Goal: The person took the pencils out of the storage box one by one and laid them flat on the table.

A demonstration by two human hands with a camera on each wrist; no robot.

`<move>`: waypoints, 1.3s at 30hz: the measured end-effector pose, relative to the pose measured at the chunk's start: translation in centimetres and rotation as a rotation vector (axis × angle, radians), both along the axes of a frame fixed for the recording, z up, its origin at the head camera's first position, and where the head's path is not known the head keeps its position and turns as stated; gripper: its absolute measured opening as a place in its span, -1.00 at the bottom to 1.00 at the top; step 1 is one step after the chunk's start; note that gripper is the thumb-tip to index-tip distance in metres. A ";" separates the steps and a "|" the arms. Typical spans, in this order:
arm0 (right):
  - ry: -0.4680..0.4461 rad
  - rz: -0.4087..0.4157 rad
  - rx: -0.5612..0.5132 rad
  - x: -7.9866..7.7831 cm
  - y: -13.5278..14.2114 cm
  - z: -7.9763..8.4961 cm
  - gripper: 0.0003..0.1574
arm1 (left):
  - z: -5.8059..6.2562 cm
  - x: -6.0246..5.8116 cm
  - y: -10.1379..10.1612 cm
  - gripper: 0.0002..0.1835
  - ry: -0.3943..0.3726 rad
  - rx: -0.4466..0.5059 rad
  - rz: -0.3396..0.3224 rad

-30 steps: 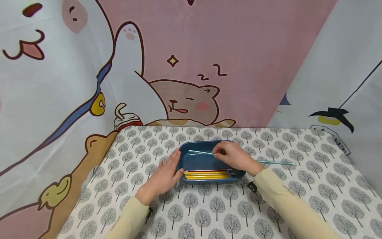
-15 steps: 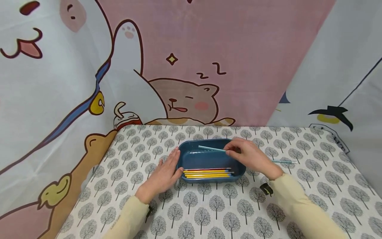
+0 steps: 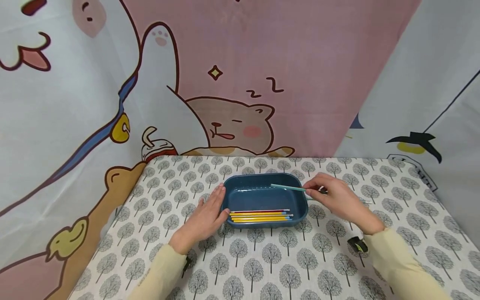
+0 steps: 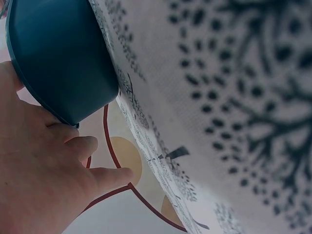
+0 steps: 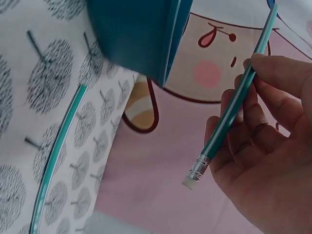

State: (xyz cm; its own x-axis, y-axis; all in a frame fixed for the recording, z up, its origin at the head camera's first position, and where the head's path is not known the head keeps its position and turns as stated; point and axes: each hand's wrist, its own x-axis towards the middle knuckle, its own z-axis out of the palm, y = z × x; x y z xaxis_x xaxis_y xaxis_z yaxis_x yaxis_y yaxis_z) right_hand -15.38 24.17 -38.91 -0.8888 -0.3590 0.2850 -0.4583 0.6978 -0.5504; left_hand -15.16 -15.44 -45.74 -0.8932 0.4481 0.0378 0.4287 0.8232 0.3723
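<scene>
Head view: a blue tray is steadied, presumably against sliding, by the straight-fingered left hand; a green pencil is pinched in the right hand.

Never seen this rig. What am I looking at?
No robot here: these are a person's two bare hands. The wide picture comes from a camera worn on the head, looking forward and down; the two close-ups come from cameras on each wrist. On the tree-print cloth sits a blue tray, with yellow pencils and a dark red pencil along its near side. The left hand rests against the tray's left end. The right hand pinches a green pencil. A second green stick, probably also a pencil, lies on the cloth to the tray's right.
</scene>
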 end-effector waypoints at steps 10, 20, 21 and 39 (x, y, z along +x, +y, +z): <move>0.008 -0.070 0.044 1.1 2.9 0.1 -0.87 | 0.1 -0.1 -0.1 -0.22 -0.018 -0.007 -0.008; 0.008 -0.115 0.059 1.5 5.6 -0.9 -0.87 | 0.1 -0.1 0.0 -0.22 -0.019 -0.011 -0.003; 0.018 -0.109 0.057 1.5 5.8 -1.1 -0.86 | 0.1 -0.1 0.0 -0.22 -0.019 -0.011 -0.003; -0.048 -0.163 0.084 1.7 8.9 -3.2 -0.83 | 0.1 0.0 0.1 -0.22 -0.022 0.003 0.015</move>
